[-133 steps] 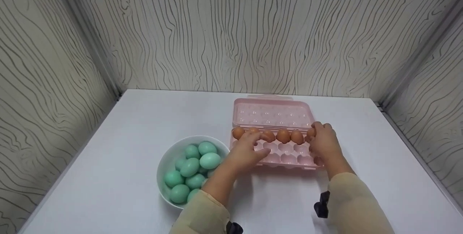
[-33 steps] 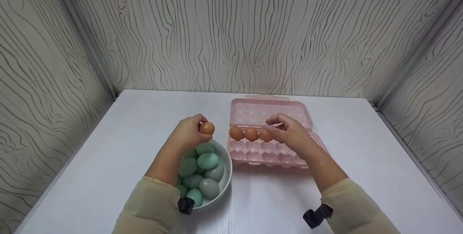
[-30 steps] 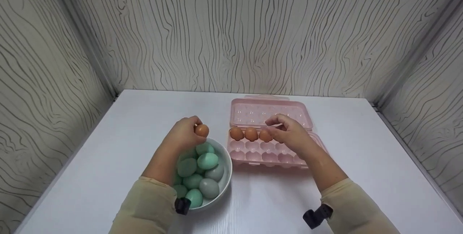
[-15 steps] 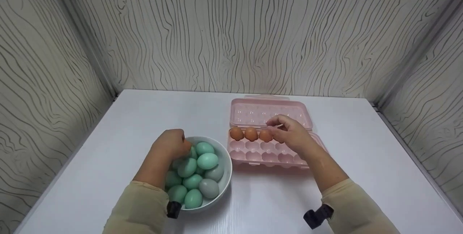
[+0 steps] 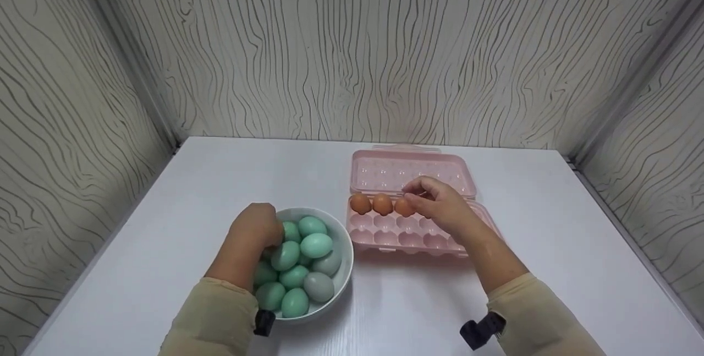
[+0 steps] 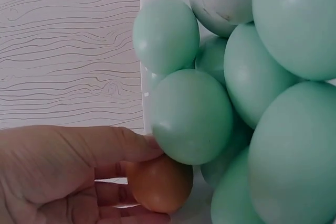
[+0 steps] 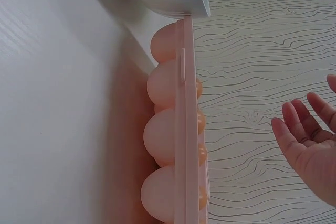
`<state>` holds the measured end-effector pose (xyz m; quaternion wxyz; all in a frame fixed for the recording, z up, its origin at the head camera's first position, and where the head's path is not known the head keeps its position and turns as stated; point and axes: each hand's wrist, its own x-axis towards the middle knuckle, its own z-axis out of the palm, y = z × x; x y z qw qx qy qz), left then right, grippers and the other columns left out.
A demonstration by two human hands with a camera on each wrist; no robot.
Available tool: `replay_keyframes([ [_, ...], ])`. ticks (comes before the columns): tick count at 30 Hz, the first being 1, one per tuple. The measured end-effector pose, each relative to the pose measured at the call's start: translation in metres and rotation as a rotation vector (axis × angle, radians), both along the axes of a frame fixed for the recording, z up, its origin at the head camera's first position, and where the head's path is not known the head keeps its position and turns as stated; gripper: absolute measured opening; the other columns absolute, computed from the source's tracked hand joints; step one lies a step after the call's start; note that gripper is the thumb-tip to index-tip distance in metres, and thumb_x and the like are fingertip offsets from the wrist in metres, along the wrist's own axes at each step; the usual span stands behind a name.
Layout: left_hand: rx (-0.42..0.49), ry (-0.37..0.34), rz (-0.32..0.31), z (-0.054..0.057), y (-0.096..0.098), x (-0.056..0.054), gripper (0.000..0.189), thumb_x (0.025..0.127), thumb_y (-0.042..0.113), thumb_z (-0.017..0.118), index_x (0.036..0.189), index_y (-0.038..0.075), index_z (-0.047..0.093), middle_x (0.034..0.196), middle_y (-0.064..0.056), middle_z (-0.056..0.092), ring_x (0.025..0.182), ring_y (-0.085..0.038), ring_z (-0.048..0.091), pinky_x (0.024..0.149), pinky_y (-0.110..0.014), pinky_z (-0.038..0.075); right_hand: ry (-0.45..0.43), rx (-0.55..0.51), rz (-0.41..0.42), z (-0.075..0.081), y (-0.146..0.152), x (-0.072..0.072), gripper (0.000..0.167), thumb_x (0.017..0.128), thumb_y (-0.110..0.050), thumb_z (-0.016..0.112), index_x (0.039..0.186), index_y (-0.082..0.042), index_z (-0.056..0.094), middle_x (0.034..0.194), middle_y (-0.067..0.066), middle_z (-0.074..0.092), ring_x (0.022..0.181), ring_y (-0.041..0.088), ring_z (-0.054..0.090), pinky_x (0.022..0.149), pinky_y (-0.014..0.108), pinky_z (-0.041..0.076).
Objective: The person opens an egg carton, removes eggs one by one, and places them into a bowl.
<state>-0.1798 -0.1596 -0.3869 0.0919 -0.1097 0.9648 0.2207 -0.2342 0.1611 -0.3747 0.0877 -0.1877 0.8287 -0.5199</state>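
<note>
In the left wrist view, my left hand (image 6: pixel 58 171) grips a brown egg (image 6: pixel 163 184) between thumb and fingers, low at the side of the white bowl (image 5: pixel 347 268). Green eggs (image 6: pixel 194 116) lie right against it. From the head view that brown egg is hidden behind the hand. My right hand (image 5: pixel 443 204) hovers above the lidded pink egg carton (image 5: pixel 385 237), fingers loosely bent and holding nothing. Three brown eggs (image 5: pixel 382 203) show in the carton's back row, left of the right hand, which covers part of that row.
The carton's lid (image 5: pixel 410 174) is folded back toward the rear wall. Its middle and front cells hold no eggs where they show. Bowl and carton stand side by side on a white table (image 5: pixel 264 174), with patterned panels (image 5: pixel 352 48) behind and at both sides.
The left hand has come from over the carton to the bowl, carrying a brown egg down and left into its left side. The right hand has moved left along the back row, then stayed nearly still.
</note>
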Motion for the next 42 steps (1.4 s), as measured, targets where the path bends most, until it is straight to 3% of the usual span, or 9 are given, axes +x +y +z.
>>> replay_keyframes([
  [5,-0.06,0.001,-0.027,-0.001,0.001,0.002,0.016,0.074,-0.001,0.058,0.089,0.0,0.064,0.078,-0.01,0.058,0.068,-0.023,0.051,0.06,-0.034,0.047,-0.004,-0.007,0.01,0.0,-0.001,0.001,0.023,0.09,-0.023,0.058,0.106,-0.006,0.057,0.095,0.012,0.056,0.085,0.023,0.053,0.073,0.032,0.046],
  [12,-0.152,-0.009,-0.066,-0.002,0.002,0.001,0.014,0.073,-0.002,0.063,0.086,0.002,0.065,0.08,-0.009,0.059,0.068,-0.022,0.051,0.06,-0.034,0.047,0.004,-0.037,0.015,-0.004,0.0,0.0,0.03,0.088,-0.027,0.061,0.105,-0.003,0.058,0.095,0.01,0.058,0.087,0.022,0.054,0.073,0.031,0.047],
  [21,-0.173,-0.002,-0.073,0.001,0.001,0.002,0.022,0.07,0.0,0.065,0.092,0.0,0.065,0.088,-0.014,0.06,0.072,-0.023,0.051,0.065,-0.037,0.049,-0.009,-0.022,0.017,-0.004,0.001,0.001,0.027,0.089,-0.025,0.059,0.106,-0.004,0.057,0.097,0.011,0.058,0.093,0.028,0.054,0.074,0.032,0.047],
  [27,-0.207,0.024,-0.072,0.003,-0.001,0.002,0.029,0.073,0.004,0.065,0.101,-0.003,0.063,0.102,-0.02,0.056,0.078,-0.025,0.051,0.07,-0.041,0.05,-0.002,-0.008,-0.001,-0.004,0.003,0.001,0.029,0.089,-0.027,0.059,0.106,-0.004,0.058,0.096,0.013,0.057,0.087,0.023,0.052,0.074,0.033,0.046],
  [33,-0.192,0.032,-0.074,0.006,-0.002,0.003,0.027,0.075,0.003,0.063,0.101,-0.003,0.062,0.101,-0.019,0.057,0.08,-0.024,0.051,0.071,-0.041,0.049,0.008,0.007,-0.007,-0.008,0.005,-0.003,0.027,0.088,-0.029,0.06,0.104,-0.008,0.059,0.095,0.008,0.058,0.087,0.021,0.052,0.073,0.031,0.047],
  [42,-0.158,0.05,-0.075,0.011,-0.003,0.001,0.039,0.07,0.0,0.065,0.108,-0.001,0.059,0.105,-0.018,0.056,0.085,-0.026,0.051,0.076,-0.043,0.048,-0.019,-0.035,-0.002,-0.006,0.01,-0.009,0.024,0.089,-0.019,0.058,0.105,-0.001,0.056,0.094,0.014,0.058,0.081,0.019,0.055,0.07,0.029,0.049],
])
